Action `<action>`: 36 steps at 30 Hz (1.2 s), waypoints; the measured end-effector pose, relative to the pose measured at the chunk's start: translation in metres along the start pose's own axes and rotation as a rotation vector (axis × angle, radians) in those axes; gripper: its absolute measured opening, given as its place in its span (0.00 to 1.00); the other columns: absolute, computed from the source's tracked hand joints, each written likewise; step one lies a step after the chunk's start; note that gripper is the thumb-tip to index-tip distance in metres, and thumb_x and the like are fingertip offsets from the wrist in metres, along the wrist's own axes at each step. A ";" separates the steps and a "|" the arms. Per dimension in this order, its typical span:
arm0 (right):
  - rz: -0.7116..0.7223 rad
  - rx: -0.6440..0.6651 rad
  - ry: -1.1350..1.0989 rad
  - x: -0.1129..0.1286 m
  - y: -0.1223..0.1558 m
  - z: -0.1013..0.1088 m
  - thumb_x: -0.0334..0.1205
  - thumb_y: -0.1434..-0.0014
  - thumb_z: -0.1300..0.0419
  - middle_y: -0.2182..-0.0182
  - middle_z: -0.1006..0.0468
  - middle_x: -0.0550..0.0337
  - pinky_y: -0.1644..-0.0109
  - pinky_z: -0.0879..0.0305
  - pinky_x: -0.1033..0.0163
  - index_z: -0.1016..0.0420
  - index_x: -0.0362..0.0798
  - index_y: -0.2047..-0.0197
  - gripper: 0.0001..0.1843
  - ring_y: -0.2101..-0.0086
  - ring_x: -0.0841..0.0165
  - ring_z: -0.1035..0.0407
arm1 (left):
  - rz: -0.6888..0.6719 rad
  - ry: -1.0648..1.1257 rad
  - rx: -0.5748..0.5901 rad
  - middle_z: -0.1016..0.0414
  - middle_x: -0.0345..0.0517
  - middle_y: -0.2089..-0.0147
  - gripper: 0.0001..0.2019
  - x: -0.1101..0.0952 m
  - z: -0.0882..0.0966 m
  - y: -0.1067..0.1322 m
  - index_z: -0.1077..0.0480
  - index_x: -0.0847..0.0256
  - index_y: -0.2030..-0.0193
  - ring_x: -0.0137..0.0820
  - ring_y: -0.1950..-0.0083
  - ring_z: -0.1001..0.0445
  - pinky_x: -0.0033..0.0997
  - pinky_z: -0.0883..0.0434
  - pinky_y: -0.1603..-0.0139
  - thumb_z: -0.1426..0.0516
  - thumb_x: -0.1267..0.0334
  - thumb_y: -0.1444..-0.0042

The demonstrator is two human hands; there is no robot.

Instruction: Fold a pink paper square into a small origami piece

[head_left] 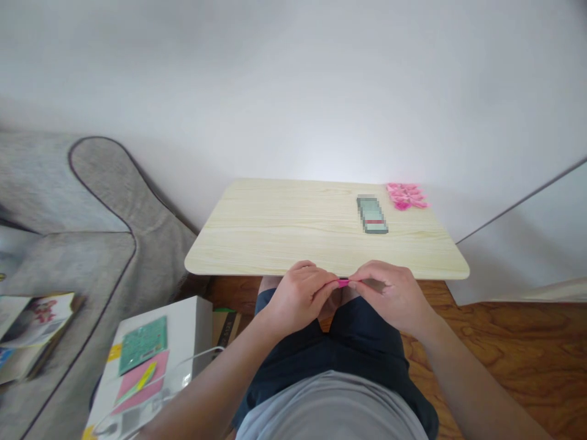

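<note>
As both hands meet at the bottom centre of the frame, a seated person pinches a small bright-pink piece (343, 282), apparently paper, between the fingertips. The left hand (298, 294) and the right hand (395, 294) are drawn together and clamped on it from either side. The piece sits just in front of the near edge of a pale wood-grain tabletop with rounded corners (275, 235), above the person's dark blue shorts (362, 345).

Judging by the grip, the work in hand looks like the folding or creasing of this scrap, at a fine, close stage. Whether the piece is folded over cannot be told at this size. Any further handling of something so small would call for a steady pinch from both hands and careful fingertip pressure so that it does not slip.

Towards the upper right of the tabletop lies a heap of pink folded paper shapes (406, 195), and just left of it a blurred rectangular object (372, 214). At lower left, a white box (188, 330) carries a green patterned card (143, 343) and a pink sheet (137, 382). A grey upholstered seat (96, 201) fills the left side, with magazines (34, 318) resting on it, and brown wooden flooring (504, 342) shows at right.
</note>
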State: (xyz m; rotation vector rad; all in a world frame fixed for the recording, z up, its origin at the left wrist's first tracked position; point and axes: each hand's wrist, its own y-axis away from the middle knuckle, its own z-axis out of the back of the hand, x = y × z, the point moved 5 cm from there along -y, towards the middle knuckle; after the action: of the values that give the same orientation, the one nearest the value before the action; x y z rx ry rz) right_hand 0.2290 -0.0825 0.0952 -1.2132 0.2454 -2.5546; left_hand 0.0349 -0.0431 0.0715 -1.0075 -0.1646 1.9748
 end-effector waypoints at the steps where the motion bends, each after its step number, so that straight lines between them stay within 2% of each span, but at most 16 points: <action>1: -0.012 0.009 -0.005 -0.002 0.001 0.000 0.39 0.32 0.36 0.62 0.15 0.60 0.55 0.28 0.59 0.16 0.54 0.58 0.06 0.62 0.65 0.21 | -0.014 0.002 0.011 0.14 0.49 0.51 0.11 0.000 -0.001 0.001 0.21 0.58 0.47 0.34 0.52 0.17 0.43 0.29 0.39 0.46 0.64 0.27; 5: -0.028 0.063 0.006 -0.005 0.004 0.002 0.39 0.31 0.37 0.61 0.14 0.62 0.56 0.27 0.60 0.15 0.56 0.56 0.07 0.61 0.66 0.21 | -0.007 0.065 0.050 0.15 0.48 0.49 0.12 -0.002 0.000 0.002 0.22 0.57 0.45 0.35 0.49 0.18 0.40 0.27 0.40 0.46 0.65 0.27; 11: 0.074 -0.002 0.135 0.001 0.002 0.014 0.41 0.30 0.38 0.60 0.13 0.60 0.53 0.25 0.57 0.16 0.55 0.56 0.08 0.60 0.63 0.19 | 0.304 0.263 -0.051 0.15 0.49 0.49 0.14 0.005 0.008 0.003 0.19 0.57 0.46 0.36 0.52 0.17 0.33 0.22 0.51 0.39 0.53 0.31; 16: 0.159 -0.127 0.137 0.007 0.006 0.020 0.39 0.31 0.37 0.59 0.13 0.58 0.51 0.23 0.56 0.16 0.55 0.56 0.07 0.59 0.62 0.19 | 0.263 0.272 -0.119 0.14 0.49 0.56 0.11 0.002 0.012 -0.001 0.16 0.57 0.51 0.34 0.55 0.18 0.32 0.23 0.51 0.38 0.56 0.32; 24: 0.248 -0.206 0.141 0.014 0.008 0.019 0.35 0.32 0.36 0.58 0.13 0.57 0.50 0.23 0.55 0.16 0.55 0.55 0.08 0.58 0.62 0.19 | 0.399 0.405 -0.220 0.14 0.48 0.61 0.10 0.001 0.014 0.000 0.16 0.61 0.58 0.33 0.61 0.18 0.27 0.22 0.61 0.35 0.56 0.36; 30: 0.133 -0.144 0.169 0.011 0.010 0.023 0.41 0.30 0.39 0.55 0.12 0.58 0.49 0.22 0.55 0.16 0.56 0.52 0.09 0.56 0.61 0.18 | 0.353 0.326 -0.213 0.14 0.48 0.61 0.10 -0.003 0.018 0.001 0.17 0.60 0.58 0.33 0.60 0.18 0.26 0.22 0.64 0.36 0.56 0.35; 36: -0.008 -0.158 0.088 0.006 0.021 0.028 0.47 0.32 0.36 0.62 0.13 0.60 0.62 0.25 0.61 0.16 0.55 0.58 0.08 0.64 0.63 0.20 | 0.301 0.235 -0.231 0.15 0.47 0.61 0.09 -0.011 0.018 0.005 0.18 0.60 0.60 0.33 0.60 0.19 0.26 0.23 0.63 0.36 0.57 0.35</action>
State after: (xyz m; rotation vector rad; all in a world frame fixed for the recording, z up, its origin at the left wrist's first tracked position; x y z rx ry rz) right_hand 0.2509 -0.1055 0.1114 -1.1574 0.4707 -2.6408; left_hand 0.0226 -0.0498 0.0876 -1.4774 -0.1179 2.1177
